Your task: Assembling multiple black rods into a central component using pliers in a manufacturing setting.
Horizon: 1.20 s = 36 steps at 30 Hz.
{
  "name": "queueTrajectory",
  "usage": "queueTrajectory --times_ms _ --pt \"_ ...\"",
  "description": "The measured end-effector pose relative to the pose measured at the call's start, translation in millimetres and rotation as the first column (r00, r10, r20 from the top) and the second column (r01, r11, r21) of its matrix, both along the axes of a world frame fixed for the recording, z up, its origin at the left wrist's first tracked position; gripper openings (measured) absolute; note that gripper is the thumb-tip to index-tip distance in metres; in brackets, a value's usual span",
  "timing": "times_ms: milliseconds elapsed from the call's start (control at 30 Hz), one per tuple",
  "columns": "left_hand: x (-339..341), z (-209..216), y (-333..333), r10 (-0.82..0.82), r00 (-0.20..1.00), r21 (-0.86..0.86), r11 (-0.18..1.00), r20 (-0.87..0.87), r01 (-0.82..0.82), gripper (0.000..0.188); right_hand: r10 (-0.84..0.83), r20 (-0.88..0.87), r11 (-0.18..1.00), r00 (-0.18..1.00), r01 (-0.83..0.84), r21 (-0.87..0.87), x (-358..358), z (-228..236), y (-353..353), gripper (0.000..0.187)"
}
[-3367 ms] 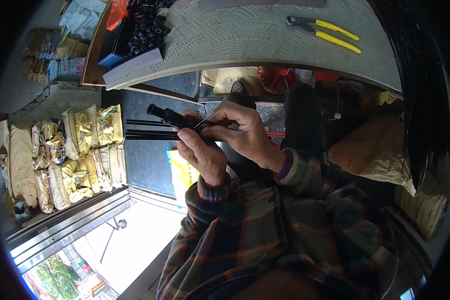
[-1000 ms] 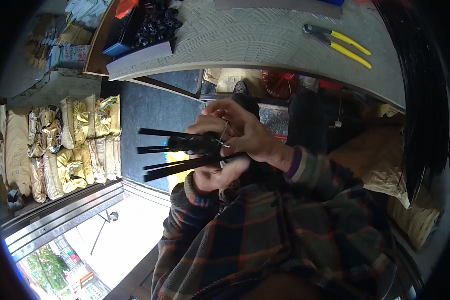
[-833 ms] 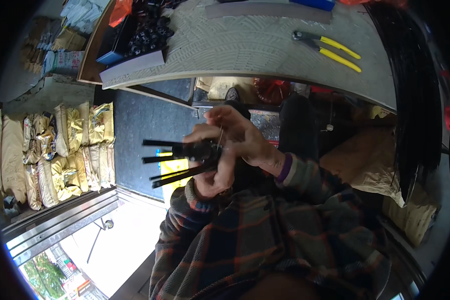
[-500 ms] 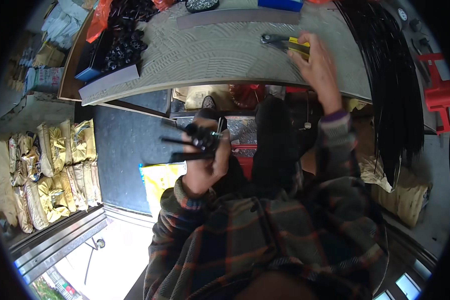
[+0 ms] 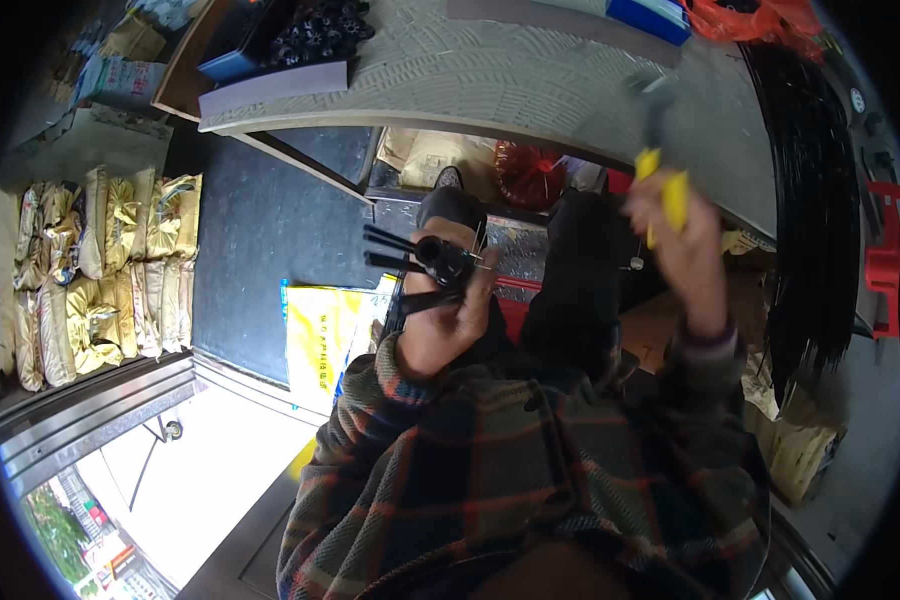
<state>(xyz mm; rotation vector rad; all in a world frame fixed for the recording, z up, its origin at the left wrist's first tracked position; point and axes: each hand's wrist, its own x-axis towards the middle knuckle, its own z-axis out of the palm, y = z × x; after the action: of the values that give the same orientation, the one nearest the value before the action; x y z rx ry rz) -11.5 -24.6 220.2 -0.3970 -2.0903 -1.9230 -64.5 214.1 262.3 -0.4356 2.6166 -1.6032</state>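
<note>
My left hand point(image 5: 448, 330) is above my lap, its fingers closed round a black hub-like part point(image 5: 444, 262). The part has a round hollow opening, and several dark rods stick out of it to the left. Thin metal wires or pins show at its right side, near my thumb. At the right, by the table's front edge, my right hand point(image 5: 692, 250) is closed on pincers with yellow handles point(image 5: 675, 198). Their dark metal head points away over the table and is blurred by motion. The two hands are well apart.
The grey patterned table point(image 5: 530, 80) spans the far side. Black parts point(image 5: 320, 32) are piled at its left, beside a blue box point(image 5: 225, 64). Long black strands point(image 5: 810, 200) hang over its right end. A red stool point(image 5: 885, 245) stands beyond; brown sacks point(image 5: 120, 270) are stacked at left.
My right hand has lifted the pincers off the tabletop and brought them nearer to me. My left hand still holds the black hub-like part. The whole view has shifted rightward.
</note>
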Motion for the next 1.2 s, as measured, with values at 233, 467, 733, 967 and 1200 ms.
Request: queueTrajectory --times_ms 233,467,733,967,1200 --pt "4.6 0.9 2.2 0.095 0.985 -0.105 0.988 -0.146 -0.111 0.019 0.381 -0.307 0.669 0.872 -0.031 0.743 53.9 44.6 -36.2 0.034" --pt "3.1 0.1 2.1 0.006 0.99 -0.094 0.995 -0.143 -0.02 0.018 0.513 -0.406 0.512 0.756 0.111 0.852 45.9 44.6 -29.0 0.03" --pt "-1.8 0.1 3.2 -0.077 0.98 -0.129 0.99 -0.181 0.053 0.02 0.546 -0.428 0.487 0.72 0.143 0.862 45.4 52.5 -25.7 0.03" --pt "0.9 -2.0 -1.2 -0.087 0.984 -0.164 0.985 -0.158 0.061 0.024 0.481 -0.327 0.547 0.814 0.013 0.837 63.1 38.0 -32.7 0.024" --pt "-0.8 -0.4 7.9 -0.082 0.978 -0.243 0.969 -0.189 0.035 0.024 0.18 -0.641 0.826 0.746 0.24 0.511 58.4 -27.4 -35.4 0.018"
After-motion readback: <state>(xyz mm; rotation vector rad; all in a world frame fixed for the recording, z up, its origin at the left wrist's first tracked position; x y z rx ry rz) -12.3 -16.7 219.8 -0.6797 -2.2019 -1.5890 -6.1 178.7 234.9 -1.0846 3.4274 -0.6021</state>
